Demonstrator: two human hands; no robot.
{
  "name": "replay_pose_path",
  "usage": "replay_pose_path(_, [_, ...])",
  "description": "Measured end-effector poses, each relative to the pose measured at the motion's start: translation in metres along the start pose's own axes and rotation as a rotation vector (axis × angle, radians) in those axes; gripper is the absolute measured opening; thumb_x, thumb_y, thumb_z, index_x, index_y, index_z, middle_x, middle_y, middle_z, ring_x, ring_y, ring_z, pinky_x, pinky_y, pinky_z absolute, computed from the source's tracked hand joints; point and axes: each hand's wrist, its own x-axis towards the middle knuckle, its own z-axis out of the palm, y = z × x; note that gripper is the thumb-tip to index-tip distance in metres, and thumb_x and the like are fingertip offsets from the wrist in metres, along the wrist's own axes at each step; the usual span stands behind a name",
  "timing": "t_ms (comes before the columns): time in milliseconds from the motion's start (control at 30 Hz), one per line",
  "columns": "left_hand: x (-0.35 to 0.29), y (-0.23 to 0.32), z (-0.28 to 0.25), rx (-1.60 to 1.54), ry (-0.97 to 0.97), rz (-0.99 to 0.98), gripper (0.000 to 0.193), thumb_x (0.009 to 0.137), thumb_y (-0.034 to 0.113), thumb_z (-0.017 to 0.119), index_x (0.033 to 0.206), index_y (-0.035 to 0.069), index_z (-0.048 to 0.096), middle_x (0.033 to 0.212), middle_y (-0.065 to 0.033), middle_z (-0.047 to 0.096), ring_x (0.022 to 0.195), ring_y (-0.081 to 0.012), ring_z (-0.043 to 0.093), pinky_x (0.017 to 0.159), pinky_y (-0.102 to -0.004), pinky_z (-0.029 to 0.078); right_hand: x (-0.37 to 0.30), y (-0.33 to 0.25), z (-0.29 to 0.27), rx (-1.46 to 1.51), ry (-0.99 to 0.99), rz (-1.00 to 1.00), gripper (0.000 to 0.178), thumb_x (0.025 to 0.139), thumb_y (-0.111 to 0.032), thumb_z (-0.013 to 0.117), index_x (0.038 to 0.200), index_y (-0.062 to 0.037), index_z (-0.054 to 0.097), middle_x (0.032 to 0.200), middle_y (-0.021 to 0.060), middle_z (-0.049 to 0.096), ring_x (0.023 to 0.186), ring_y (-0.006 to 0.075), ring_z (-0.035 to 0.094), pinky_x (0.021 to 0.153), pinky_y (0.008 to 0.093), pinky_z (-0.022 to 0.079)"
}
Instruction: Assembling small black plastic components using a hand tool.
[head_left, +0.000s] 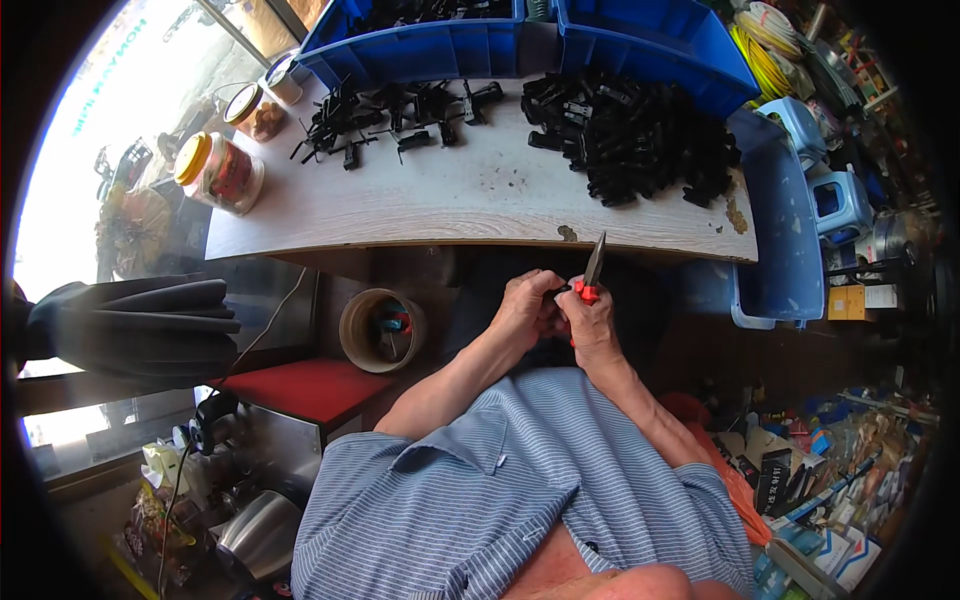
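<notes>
Just beyond my lap, below the table's near edge, my two hands work close together. My right hand (594,328) is closed around needle-nose pliers (596,262) with red handles, their jaws pointing up and away from me. Beside it, the fingers of my left hand (520,308) are closed in a pinch on a small black part (562,291), mostly hidden by the fingers. On the white wood-grain table (400,205) lies a large heap of small black plastic parts (640,145) at the right. A looser group of black parts with thin prongs (410,112) lies at the far left.
Blue bins (420,52) stand along the table's back, and a larger blue tub (785,225) is at its right. Jars (222,175) line the left end. A round bin (350,330), a red-topped cabinet (300,390) and a dark umbrella (130,325) are on the left.
</notes>
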Motion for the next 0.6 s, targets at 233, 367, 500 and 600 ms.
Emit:
replay_pose_path(233, [0.003,-0.007,-0.013,0.042,-0.091,0.130,0.017,0.092,0.020,0.060,0.081,0.007,0.055,0.061,-0.0027,0.050,0.049,-0.0129,0.049,0.043,-0.0274,0.034,-0.001,-0.011,0.001,-0.005,-0.036,0.037,0.013,0.085,-0.013,0.065,0.081,-0.0072,0.055,0.064,0.0004,0.052,0.054,0.0098,0.053,0.049,0.0253,0.047])
replay_pose_path(367, [-0.023,0.015,-0.011,0.277,-0.206,0.340,0.022,0.100,0.019,0.054,0.110,0.000,0.058,0.080,-0.0070,0.063,0.065,-0.0111,0.059,0.055,-0.0238,0.045,0.007,-0.016,-0.004,0.064,-0.003,0.009,0.012,0.087,-0.016,0.065,0.082,-0.0103,0.056,0.063,-0.0011,0.051,0.054,0.0092,0.049,0.050,0.0252,0.042])
replay_pose_path(500, [-0.031,0.021,-0.027,0.501,-0.337,0.465,0.038,0.100,0.010,0.055,0.135,-0.002,0.051,0.099,-0.0087,0.067,0.085,-0.0121,0.066,0.065,-0.0239,0.054,0.009,-0.018,-0.005,0.156,-0.092,0.027,0.012,0.088,-0.019,0.065,0.085,-0.0107,0.057,0.063,-0.0014,0.050,0.054,0.0088,0.048,0.050,0.0252,0.041])
replay_pose_path(600, [-0.023,0.014,-0.038,0.561,-0.412,0.654,0.045,0.094,0.005,0.063,0.138,0.001,0.051,0.104,-0.0087,0.065,0.086,-0.0129,0.066,0.067,-0.0242,0.055,0.008,-0.018,-0.003,0.149,-0.074,0.041,0.011,0.089,-0.020,0.064,0.087,-0.0120,0.058,0.064,-0.0024,0.049,0.054,0.0082,0.048,0.051,0.0249,0.041])
